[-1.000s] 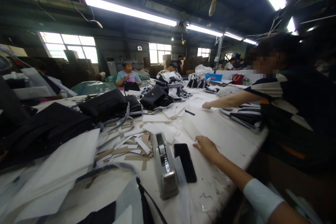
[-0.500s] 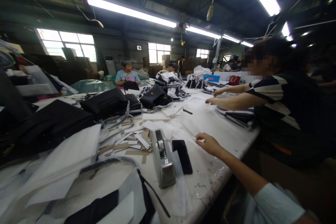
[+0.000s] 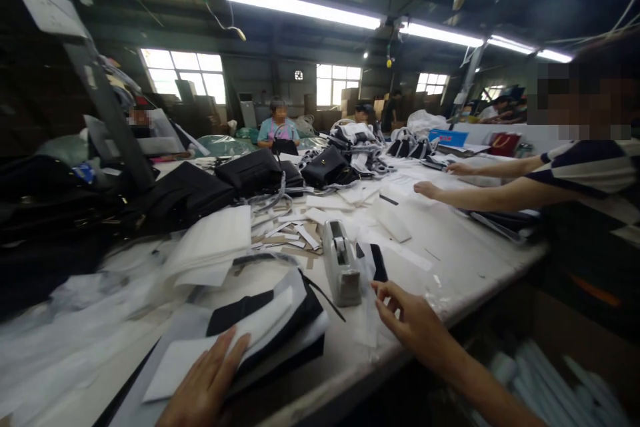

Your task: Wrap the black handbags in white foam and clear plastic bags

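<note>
My left hand (image 3: pixel 213 373) lies with its fingers stretched out on a white foam sheet (image 3: pixel 273 320). Beneath the foam is a black bag (image 3: pixel 313 310) with a thin dark strap reaching toward the tape dispenser (image 3: pixel 343 267). My right hand (image 3: pixel 413 323) has its thumb and fingertips pinched at the edge of a thin translucent sheet (image 3: pixel 369 320), right of the dispenser. Part of that sheet overlaps a black phone (image 3: pixel 379 263), hiding some of it.
Cardboard and paper strips (image 3: pixel 300 233) are scattered behind the dispenser. Stacked white sheets (image 3: pixel 215 240) and black bags (image 3: pixel 250 170) occupy the left. A co-worker's arms (image 3: pixel 480 197) reach over the table from the right. Another person (image 3: pixel 277 127) sits across the table.
The view has swung left and my left hand has come in on the foam. My right hand has drawn back from beyond the phone to the thin sheet, which now covers more of the phone.
</note>
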Motion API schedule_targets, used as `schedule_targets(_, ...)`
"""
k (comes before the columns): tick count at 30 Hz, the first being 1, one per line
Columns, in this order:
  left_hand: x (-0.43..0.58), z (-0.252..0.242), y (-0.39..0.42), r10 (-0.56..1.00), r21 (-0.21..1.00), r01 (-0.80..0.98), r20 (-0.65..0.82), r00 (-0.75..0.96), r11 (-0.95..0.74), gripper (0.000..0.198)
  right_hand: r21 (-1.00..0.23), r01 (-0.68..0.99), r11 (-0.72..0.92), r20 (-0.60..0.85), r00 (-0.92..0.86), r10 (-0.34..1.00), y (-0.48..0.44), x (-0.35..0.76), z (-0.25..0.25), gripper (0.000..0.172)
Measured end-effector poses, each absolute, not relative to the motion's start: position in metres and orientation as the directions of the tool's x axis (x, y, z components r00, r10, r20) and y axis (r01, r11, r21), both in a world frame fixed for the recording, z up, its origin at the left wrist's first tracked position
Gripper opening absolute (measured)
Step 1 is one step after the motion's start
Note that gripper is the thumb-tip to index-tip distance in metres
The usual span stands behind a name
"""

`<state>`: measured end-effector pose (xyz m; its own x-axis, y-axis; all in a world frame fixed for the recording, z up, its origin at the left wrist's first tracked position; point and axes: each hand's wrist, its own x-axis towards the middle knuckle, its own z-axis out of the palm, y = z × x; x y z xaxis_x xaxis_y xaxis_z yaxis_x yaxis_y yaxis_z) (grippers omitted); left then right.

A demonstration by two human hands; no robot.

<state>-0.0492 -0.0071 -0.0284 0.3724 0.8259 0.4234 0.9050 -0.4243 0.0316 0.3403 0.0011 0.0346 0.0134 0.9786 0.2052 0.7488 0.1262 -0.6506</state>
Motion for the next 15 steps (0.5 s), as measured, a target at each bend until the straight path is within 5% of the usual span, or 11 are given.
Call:
schedule_targets(7, -0.045, 0.035, 0.001, 0.964, 0.241, 0.969, 0.264, -0.021, -0.045, 0.061, -0.621, 0.666, 0.414, 0.276, -0.308, 0.910, -0.012, 0.252, 0.020, 0.015)
schedule_targets(15, -0.056, 0.052, 0.009, 0.976, 0.212, 0.977, 0.216, -0.035, -0.012, 0.059, -0.679, 0.408, 0.611, 0.303, -0.602, 0.739, 0.000, 0.145, -0.012, 0.012)
